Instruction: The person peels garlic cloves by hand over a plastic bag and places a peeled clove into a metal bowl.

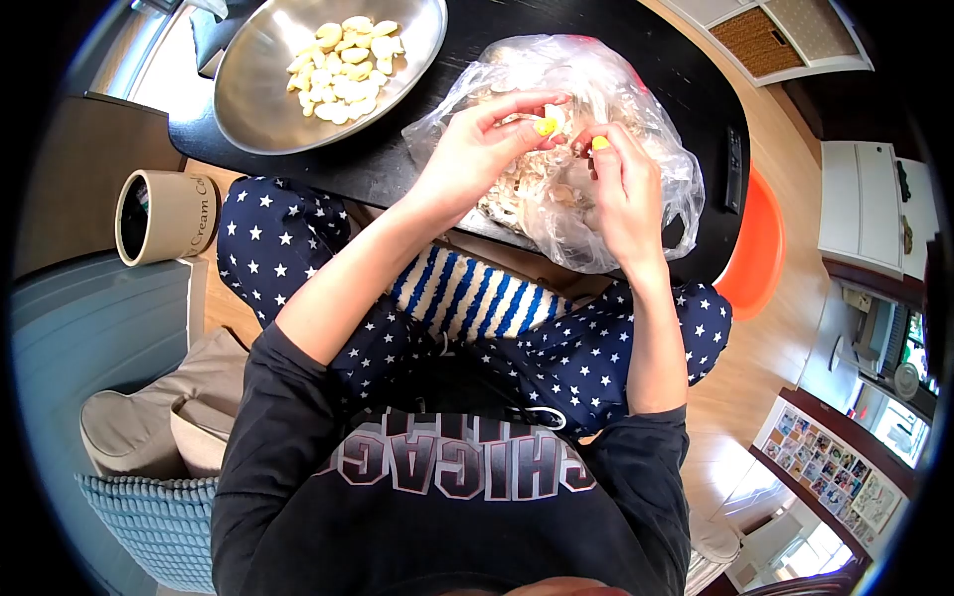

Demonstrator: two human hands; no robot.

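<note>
My left hand [485, 144] is closed, pinching a pale garlic clove [556, 116] between thumb and fingers. Just to its right, my right hand [624, 184] has its thumb and fingers drawn together; whether something small is between them is hidden. Both thumbnails are yellow. Beneath the hands lies a clear plastic bag [636, 94], spread open, with dry garlic skins [512, 191] heaped in it. At the upper left stands a wide steel bowl [256, 84] with several peeled garlic cloves [346, 72] inside.
The black table [383, 169] carries the bowl and bag. A remote control [733, 169] lies near its right edge. An orange chair [763, 248] stands to the right, and a cream-coloured bin [179, 214] to the left. A blue-and-white striped cloth [477, 295] shows between my legs.
</note>
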